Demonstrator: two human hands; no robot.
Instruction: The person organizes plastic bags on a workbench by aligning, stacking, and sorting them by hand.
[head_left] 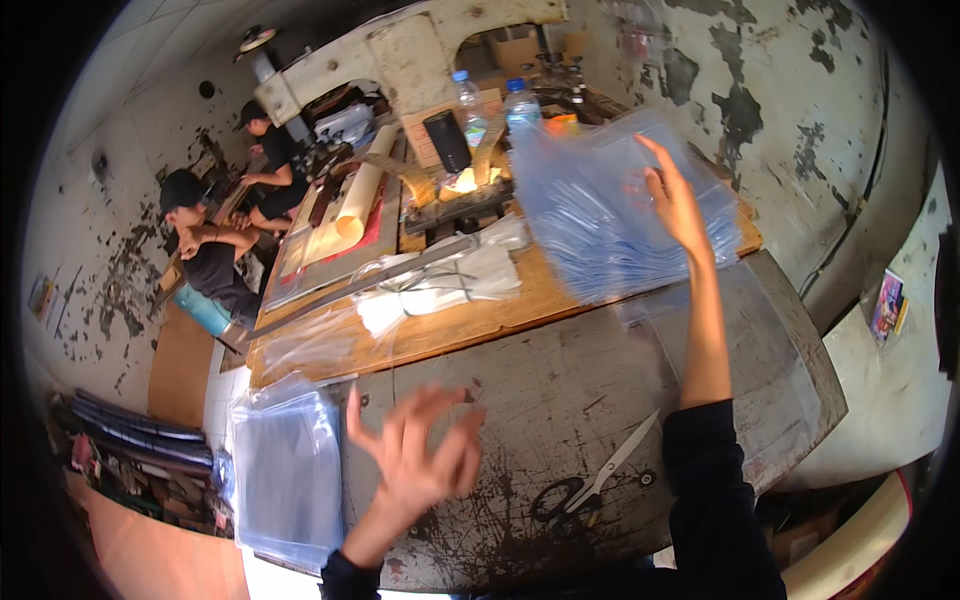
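Bags (585, 235) are lying at the wooden bench's (545, 298) right end, likely for reach. Left hand (415, 450) and right hand (674, 200) are hovering unclenched.

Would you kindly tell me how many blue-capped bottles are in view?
2: the left bottle beside the black cylinder, the right bottle behind the clear bags; others may be hidden.
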